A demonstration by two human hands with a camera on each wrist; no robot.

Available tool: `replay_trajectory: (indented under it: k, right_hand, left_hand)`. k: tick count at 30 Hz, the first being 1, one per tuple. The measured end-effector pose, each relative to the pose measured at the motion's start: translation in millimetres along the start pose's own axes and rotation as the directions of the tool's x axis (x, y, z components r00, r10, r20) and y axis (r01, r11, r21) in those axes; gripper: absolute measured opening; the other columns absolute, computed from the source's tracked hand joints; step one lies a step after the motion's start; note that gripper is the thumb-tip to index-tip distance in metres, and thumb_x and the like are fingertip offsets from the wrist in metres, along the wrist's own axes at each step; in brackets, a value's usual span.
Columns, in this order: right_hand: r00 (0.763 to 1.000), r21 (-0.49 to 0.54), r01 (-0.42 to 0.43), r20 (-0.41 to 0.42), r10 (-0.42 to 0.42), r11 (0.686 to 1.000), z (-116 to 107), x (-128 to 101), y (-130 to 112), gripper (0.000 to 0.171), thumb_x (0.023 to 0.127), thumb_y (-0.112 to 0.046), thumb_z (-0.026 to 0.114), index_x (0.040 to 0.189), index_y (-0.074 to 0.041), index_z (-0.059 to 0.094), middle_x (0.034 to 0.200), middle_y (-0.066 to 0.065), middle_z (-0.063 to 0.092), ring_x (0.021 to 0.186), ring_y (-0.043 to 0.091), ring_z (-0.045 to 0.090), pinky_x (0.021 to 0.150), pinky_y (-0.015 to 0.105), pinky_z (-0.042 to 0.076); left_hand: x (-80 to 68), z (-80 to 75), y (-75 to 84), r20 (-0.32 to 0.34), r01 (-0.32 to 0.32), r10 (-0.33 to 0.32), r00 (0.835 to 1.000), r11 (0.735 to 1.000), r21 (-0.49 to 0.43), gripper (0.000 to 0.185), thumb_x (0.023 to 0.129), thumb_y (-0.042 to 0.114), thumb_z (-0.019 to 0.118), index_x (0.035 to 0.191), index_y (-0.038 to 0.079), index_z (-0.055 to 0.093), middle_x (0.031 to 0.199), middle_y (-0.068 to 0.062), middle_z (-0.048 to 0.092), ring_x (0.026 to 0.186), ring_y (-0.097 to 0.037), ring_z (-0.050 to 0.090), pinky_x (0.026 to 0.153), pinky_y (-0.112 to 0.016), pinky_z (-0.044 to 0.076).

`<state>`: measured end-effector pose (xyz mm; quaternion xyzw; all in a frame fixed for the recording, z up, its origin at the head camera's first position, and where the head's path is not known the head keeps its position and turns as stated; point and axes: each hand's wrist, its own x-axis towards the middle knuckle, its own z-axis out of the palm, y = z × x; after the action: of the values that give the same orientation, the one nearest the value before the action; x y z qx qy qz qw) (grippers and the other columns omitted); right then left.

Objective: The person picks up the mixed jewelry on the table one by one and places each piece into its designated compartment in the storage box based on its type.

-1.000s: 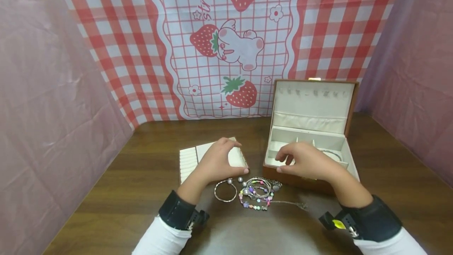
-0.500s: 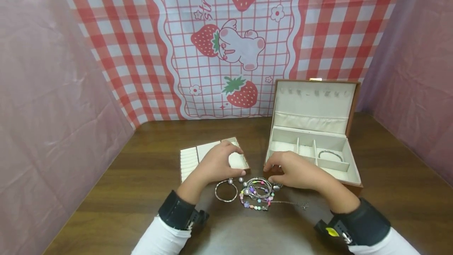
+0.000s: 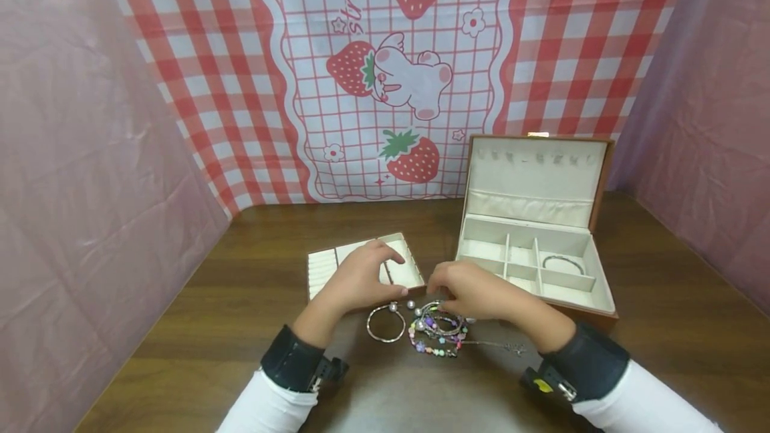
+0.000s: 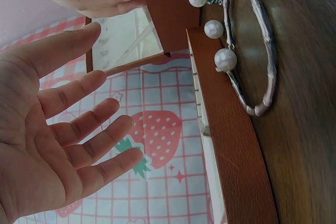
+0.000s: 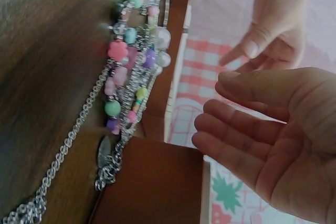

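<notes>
My left hand (image 3: 361, 279) hovers over the cream-lined jewelry tray (image 3: 322, 271), holding nothing; its fingers are spread in the left wrist view. Just in front lies a silver bangle (image 4: 266, 40) with a pearl (image 4: 226, 60) at its end. My right hand (image 3: 481, 291) is above a pile of bracelets (image 3: 437, 352), its fingers loosely bent and, in the right wrist view, apart from the beads. The pile mixes pastel beads (image 5: 118, 51), pearls (image 5: 161, 38) and silver strands. A thin chain (image 5: 71, 140) trails out to the right of the pile.
A brown jewelry box (image 3: 601, 182) stands with its lid up at the right, behind my right hand. Its cream compartments show, and one holds a silver bangle (image 3: 563, 259). A strawberry-print cloth (image 3: 301, 85) hangs behind the wooden table (image 3: 198, 346).
My right hand has moved left and toward me, from over the box's compartments to above the bracelet pile. The left hand has barely shifted. The jewelry has stayed in place.
</notes>
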<state>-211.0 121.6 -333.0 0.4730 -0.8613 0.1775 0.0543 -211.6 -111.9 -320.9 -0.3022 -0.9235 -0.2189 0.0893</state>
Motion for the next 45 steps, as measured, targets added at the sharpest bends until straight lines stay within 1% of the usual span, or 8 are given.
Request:
replay_trajectory:
  k: [7,11,17,21,26,32,38,45]
  right_hand:
    - [0.993,-0.014,0.025,0.114,-0.024,1.0,12,18,3,0.02,0.07,0.005,0.073,0.086,-0.006,0.074,0.084,-0.001,0.067,0.078,0.013,0.062,0.074,0.028,0.054]
    - [0.988,-0.036,0.038,0.153,-0.032,0.999,17,26,3,0.024,0.069,0.011,0.068,0.084,-0.006,0.075,0.083,0.0,0.069,0.08,0.015,0.065,0.076,0.027,0.055]
    - [0.979,-0.087,0.006,0.203,0.011,0.996,23,32,-1,0.022,0.07,0.012,0.068,0.082,-0.006,0.074,0.081,0.001,0.07,0.079,0.018,0.066,0.076,0.028,0.055]
    - [0.974,-0.117,-0.011,0.225,0.037,0.993,26,33,-1,0.024,0.07,0.012,0.067,0.083,-0.006,0.075,0.081,0.002,0.071,0.079,0.02,0.067,0.076,0.029,0.055]
    - [0.976,-0.16,0.007,0.216,0.028,0.987,31,32,0,0.022,0.067,0.012,0.068,0.072,-0.009,0.072,0.071,-0.001,0.067,0.068,0.017,0.062,0.067,0.027,0.054]
    - [0.982,-0.176,0.034,0.187,-0.001,0.984,34,31,0,0.025,0.066,0.01,0.067,0.063,-0.014,0.063,0.061,-0.008,0.057,0.058,0.01,0.052,0.055,0.022,0.047]
    - [0.983,-0.152,0.006,0.181,0.022,0.988,27,30,-5,0.025,0.067,0.009,0.065,0.066,-0.016,0.064,0.063,-0.01,0.057,0.058,0.009,0.053,0.054,0.021,0.046]
    - [0.99,-0.118,0.046,0.139,-0.029,0.992,16,28,-6,0.024,0.068,0.01,0.065,0.068,-0.014,0.069,0.066,-0.008,0.063,0.061,0.009,0.058,0.058,0.022,0.05]
  left_hand:
    - [-4.8,-5.2,-5.9,-0.023,0.025,-0.025,0.999,1.0,-0.005,0.043,0.071,0.028,0.084,0.106,0.009,0.07,0.111,-0.01,0.064,0.111,-0.029,0.058,0.097,-0.04,0.046]
    - [-6.3,-9.3,-7.3,-0.026,0.023,-0.024,0.999,1.0,-0.003,0.041,0.071,0.025,0.085,0.106,0.008,0.07,0.108,-0.009,0.063,0.105,-0.026,0.06,0.093,-0.039,0.049]
    - [-9.0,-18.6,-12.4,-0.008,-0.001,0.001,1.0,0.999,0.033,0.04,0.073,0.024,0.085,0.106,0.007,0.07,0.107,-0.009,0.064,0.104,-0.026,0.06,0.092,-0.039,0.049]
    - [-10.4,-25.7,-14.1,-0.002,0.041,-0.041,0.999,0.999,0.025,0.041,0.074,0.024,0.085,0.108,0.006,0.07,0.11,-0.009,0.064,0.107,-0.026,0.059,0.095,-0.04,0.048]
    - [-11.1,-30.1,-17.1,-0.021,0.081,-0.081,0.997,0.997,0.0,0.043,0.074,0.025,0.085,0.109,0.006,0.07,0.11,-0.009,0.065,0.107,-0.027,0.059,0.095,-0.041,0.047]
    - [-12.8,-32.4,-19.1,-0.045,0.073,-0.073,0.996,0.997,-0.016,0.042,0.075,0.024,0.084,0.108,0.004,0.07,0.107,-0.01,0.065,0.103,-0.029,0.06,0.09,-0.042,0.049]
    - [-12.9,-32.0,-18.8,-0.045,0.086,-0.086,0.995,0.996,-0.02,0.04,0.075,0.025,0.084,0.107,0.006,0.07,0.105,-0.008,0.065,0.1,-0.028,0.06,0.086,-0.041,0.05]
    - [-12.1,-29.8,-17.7,-0.031,0.094,-0.095,0.995,0.995,-0.028,0.039,0.075,0.025,0.084,0.106,0.006,0.07,0.102,-0.006,0.065,0.096,-0.025,0.061,0.083,-0.039,0.05]
